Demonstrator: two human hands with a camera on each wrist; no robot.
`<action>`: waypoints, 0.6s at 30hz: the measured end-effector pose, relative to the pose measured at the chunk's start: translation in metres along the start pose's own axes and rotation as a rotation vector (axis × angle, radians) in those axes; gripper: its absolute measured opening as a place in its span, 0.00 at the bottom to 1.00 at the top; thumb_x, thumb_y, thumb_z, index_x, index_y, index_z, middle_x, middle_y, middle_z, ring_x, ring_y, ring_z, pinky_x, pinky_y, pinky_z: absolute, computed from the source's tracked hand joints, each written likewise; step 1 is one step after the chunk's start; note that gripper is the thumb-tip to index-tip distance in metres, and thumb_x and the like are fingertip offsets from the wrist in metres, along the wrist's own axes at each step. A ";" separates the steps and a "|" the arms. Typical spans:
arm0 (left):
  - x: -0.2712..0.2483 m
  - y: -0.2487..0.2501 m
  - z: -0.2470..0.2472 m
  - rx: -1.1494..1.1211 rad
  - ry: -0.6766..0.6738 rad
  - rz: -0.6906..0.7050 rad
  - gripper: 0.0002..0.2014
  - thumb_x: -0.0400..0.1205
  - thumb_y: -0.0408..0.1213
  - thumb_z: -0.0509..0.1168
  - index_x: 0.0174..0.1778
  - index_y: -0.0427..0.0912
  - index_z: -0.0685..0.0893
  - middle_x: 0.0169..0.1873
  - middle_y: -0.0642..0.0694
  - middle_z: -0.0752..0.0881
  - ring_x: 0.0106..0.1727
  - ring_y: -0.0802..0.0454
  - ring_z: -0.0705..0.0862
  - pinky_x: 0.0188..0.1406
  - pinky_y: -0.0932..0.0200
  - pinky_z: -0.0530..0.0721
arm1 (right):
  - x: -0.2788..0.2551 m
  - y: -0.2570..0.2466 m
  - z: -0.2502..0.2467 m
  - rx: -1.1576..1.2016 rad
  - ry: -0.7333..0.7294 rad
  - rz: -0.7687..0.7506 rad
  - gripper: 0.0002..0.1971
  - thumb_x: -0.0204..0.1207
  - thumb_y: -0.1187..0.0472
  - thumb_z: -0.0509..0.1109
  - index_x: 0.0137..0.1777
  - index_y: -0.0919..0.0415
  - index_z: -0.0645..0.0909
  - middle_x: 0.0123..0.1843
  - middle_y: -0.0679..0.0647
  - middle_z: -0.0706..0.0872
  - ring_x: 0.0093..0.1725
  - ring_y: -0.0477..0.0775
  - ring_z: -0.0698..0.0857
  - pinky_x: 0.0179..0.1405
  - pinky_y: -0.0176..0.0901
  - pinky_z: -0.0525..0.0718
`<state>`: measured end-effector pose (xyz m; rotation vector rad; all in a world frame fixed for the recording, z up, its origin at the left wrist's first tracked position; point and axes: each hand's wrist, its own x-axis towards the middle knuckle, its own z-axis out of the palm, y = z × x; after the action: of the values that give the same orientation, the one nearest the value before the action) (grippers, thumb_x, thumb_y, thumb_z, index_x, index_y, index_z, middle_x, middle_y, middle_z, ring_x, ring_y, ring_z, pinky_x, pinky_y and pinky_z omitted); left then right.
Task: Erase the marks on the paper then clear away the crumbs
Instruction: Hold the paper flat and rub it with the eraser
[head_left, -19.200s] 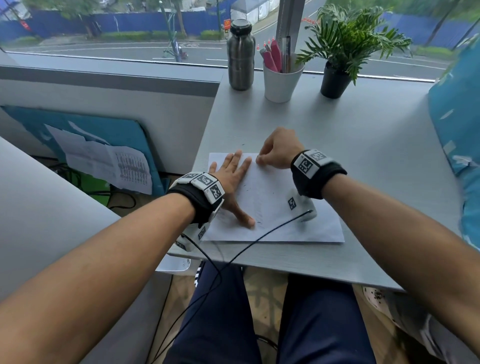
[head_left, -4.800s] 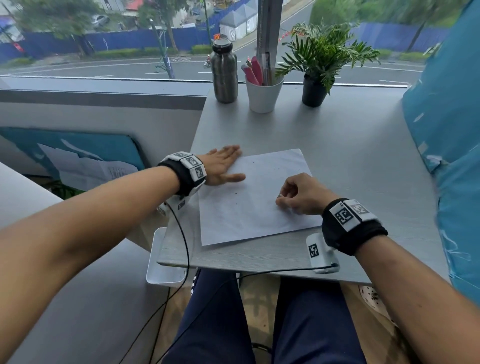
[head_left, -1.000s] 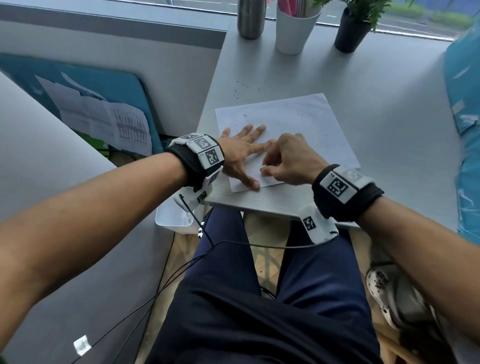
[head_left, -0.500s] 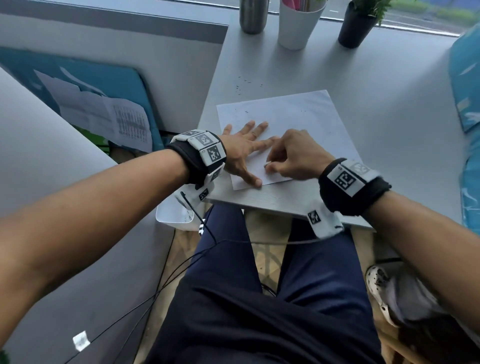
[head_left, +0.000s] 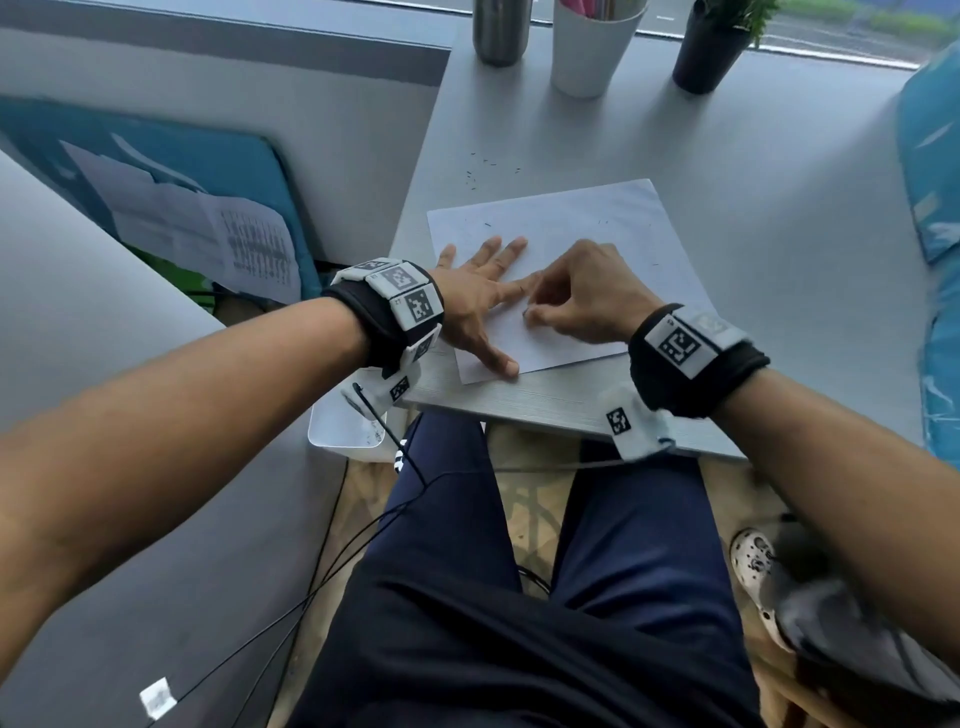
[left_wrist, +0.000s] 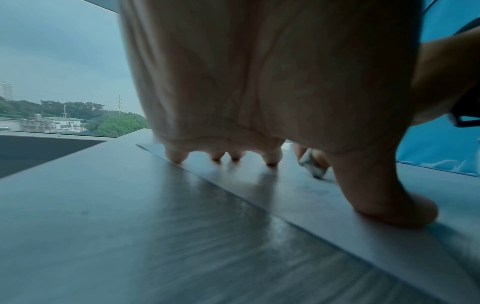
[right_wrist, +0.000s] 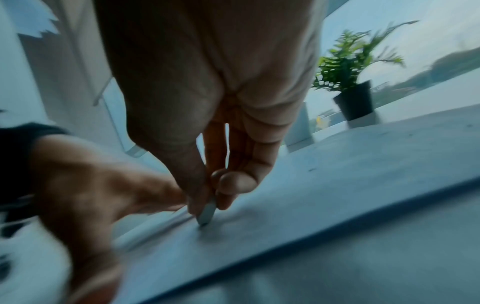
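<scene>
Pressing paper (head_left: 597, 218) flat, left hand (head_left: 480, 296) (fingers spread), right hand (head_left: 582, 296) pinching eraser (right_wrist: 207, 214)

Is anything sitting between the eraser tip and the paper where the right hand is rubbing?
Nothing visible: the eraser in the right hand touches the paper directly; the left hand presses flat beside it.

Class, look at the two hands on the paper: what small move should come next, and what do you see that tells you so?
Probably another short rub. The right hand pinches the eraser, tip on the paper, while the left hand presses the sheet flat. Crumbs lie on the desk beyond the paper; sweeping likely comes later.
</scene>
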<state>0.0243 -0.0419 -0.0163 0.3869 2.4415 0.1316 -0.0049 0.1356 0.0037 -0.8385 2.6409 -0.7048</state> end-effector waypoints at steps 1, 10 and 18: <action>0.001 0.000 0.000 0.002 0.001 0.000 0.64 0.63 0.76 0.69 0.83 0.63 0.31 0.80 0.51 0.20 0.81 0.47 0.22 0.77 0.28 0.29 | 0.002 0.003 -0.002 0.016 0.035 0.030 0.06 0.67 0.58 0.79 0.40 0.60 0.93 0.35 0.51 0.91 0.37 0.47 0.88 0.41 0.34 0.83; -0.001 0.000 0.000 -0.001 0.009 -0.001 0.66 0.64 0.76 0.69 0.82 0.59 0.27 0.80 0.51 0.21 0.81 0.48 0.22 0.77 0.28 0.30 | 0.002 0.003 -0.001 0.027 0.015 0.013 0.05 0.67 0.59 0.77 0.39 0.59 0.92 0.33 0.51 0.91 0.35 0.47 0.88 0.38 0.30 0.80; 0.000 -0.002 0.002 -0.004 0.026 0.000 0.67 0.61 0.77 0.69 0.82 0.62 0.28 0.80 0.53 0.22 0.81 0.49 0.23 0.78 0.27 0.31 | -0.005 0.002 -0.001 0.006 -0.040 -0.012 0.04 0.67 0.59 0.77 0.39 0.58 0.92 0.32 0.49 0.90 0.34 0.46 0.87 0.35 0.26 0.78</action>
<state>0.0252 -0.0437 -0.0177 0.3860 2.4667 0.1432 -0.0025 0.1404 0.0036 -0.8582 2.5991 -0.6912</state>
